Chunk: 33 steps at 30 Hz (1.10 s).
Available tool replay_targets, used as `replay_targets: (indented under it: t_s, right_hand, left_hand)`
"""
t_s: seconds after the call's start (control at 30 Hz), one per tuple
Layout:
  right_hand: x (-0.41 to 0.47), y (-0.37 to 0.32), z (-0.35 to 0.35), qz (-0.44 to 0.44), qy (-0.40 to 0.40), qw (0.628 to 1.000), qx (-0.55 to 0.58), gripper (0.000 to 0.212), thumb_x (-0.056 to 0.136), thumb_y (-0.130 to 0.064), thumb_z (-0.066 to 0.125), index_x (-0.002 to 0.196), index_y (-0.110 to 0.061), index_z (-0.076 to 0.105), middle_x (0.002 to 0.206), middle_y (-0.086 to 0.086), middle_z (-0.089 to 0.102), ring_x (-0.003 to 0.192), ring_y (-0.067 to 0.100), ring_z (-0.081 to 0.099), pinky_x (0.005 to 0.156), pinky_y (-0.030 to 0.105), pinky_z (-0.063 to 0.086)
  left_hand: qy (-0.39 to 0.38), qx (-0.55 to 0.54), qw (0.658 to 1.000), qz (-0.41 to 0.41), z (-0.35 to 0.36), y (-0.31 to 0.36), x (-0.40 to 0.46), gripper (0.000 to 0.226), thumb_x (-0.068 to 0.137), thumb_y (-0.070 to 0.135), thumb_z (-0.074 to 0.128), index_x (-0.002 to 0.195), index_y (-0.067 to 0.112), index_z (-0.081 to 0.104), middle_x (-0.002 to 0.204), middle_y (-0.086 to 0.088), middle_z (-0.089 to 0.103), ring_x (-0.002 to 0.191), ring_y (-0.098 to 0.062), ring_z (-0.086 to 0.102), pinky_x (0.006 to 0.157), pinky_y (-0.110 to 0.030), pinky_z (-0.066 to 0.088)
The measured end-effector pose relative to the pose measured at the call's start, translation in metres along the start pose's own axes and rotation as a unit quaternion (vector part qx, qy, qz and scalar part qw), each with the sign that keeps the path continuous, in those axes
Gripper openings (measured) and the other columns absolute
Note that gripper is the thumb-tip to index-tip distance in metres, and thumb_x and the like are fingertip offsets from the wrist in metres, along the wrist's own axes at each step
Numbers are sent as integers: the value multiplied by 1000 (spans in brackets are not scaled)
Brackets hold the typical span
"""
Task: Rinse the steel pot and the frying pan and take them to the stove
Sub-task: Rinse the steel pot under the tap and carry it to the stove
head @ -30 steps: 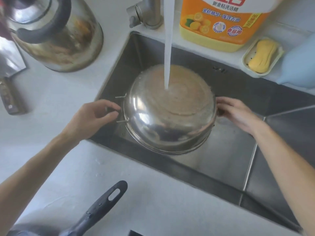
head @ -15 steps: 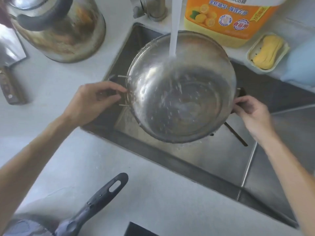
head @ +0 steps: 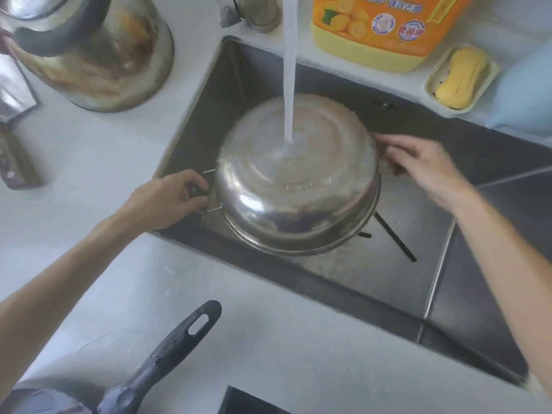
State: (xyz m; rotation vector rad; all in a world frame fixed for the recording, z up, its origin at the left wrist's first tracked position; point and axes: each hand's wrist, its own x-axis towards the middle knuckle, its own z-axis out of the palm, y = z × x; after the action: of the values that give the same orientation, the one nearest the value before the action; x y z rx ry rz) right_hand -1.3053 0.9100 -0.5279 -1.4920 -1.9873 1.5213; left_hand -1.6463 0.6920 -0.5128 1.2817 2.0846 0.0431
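Observation:
The steel pot (head: 298, 186) is upside down over the sink (head: 388, 279), its base up under the running tap water (head: 289, 85). My left hand (head: 167, 201) grips the pot's left wire handle. My right hand (head: 418, 165) holds the right handle. Water spreads over the pot's base. The frying pan (head: 167, 360) lies on the counter at the bottom left, its dark grey handle pointing up and right; only a sliver of its bowl shows at the frame's edge.
A steel kettle (head: 95, 55) stands at the back left. Behind the sink are the tap base (head: 257, 13), an orange detergent jug (head: 388, 28) and a yellow soap in a dish (head: 460, 79). A knife (head: 15, 138) lies at far left. Chopsticks (head: 394, 237) rest in the sink.
The pot has been turned from mouth-up under the stream to upside down, so water now hits its base. Both hands rotated with the handles.

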Motion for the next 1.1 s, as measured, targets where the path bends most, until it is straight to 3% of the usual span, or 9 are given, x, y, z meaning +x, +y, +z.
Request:
replay_targets:
  t_s: [0.17,0.3,0.43,0.57,0.67,0.77,0.9,1.0,1.1]
  right_hand:
    - [-15,-52,-22,-113,58,992,11,30,94,-17,51,113,-36,63,83,-22,65,72,-6,52,70,6,42]
    - [-36,-48,-23,-141,77,987,8,36,92,-14,55,102,-47,64,96,-34,66,87,-6,59,81,11,45]
    - [-44,-3,-5,-81,133,986,59,37,90,-7,57,91,-42,68,89,-25,70,85,-1,63,85,17,48]
    - [-34,42,32,39,81,989,117,22,88,4,54,98,-14,61,68,-20,69,65,-10,60,64,8,47]
    - [-29,57,51,90,9,990,105,24,88,7,52,110,4,58,73,-10,70,65,-6,62,59,13,50]
    - [-16,53,45,91,67,988,105,24,92,-1,48,112,1,61,71,0,71,69,7,56,59,36,45]
    - [-4,10,9,-5,104,993,62,25,95,-13,47,99,-31,64,72,-23,67,64,-8,55,59,13,42]
    - [-7,-30,-11,-88,100,991,2,26,93,-21,50,100,-41,65,87,-22,67,81,-6,57,76,13,43]
    - [-17,-54,-21,-147,101,984,6,24,92,-24,52,99,-41,66,84,-24,68,79,-5,56,74,14,42]
  left_hand:
    - [21,-49,997,-48,16,12,12,18,82,49,61,91,43,47,87,5,65,87,-23,61,76,-36,45]
    - [136,-74,987,-39,18,22,11,18,85,41,60,94,35,45,89,2,64,87,-26,61,73,-36,42]
    - [262,-64,961,59,1,23,-5,13,87,28,59,97,27,51,80,6,56,79,-24,57,74,-34,44]
    - [295,-33,931,210,-30,41,-27,14,87,27,52,100,21,56,77,19,51,72,-11,46,70,-27,40]
    - [268,-31,944,188,-42,59,-33,18,84,32,51,99,26,59,70,8,51,68,-17,51,70,-30,42]
    - [196,-50,975,87,-37,51,-22,17,78,42,47,93,38,55,66,9,55,72,-26,58,78,-39,48]
    - [67,-42,997,-5,-6,19,-6,9,80,45,48,88,43,44,76,6,62,80,-29,61,83,-45,48]
    - [5,-96,994,-44,16,12,-2,17,74,53,55,81,43,42,72,6,62,77,-29,62,80,-46,49]
    - [-1,-135,990,-48,27,14,5,25,76,47,58,93,32,47,77,9,64,83,-32,63,80,-46,50]
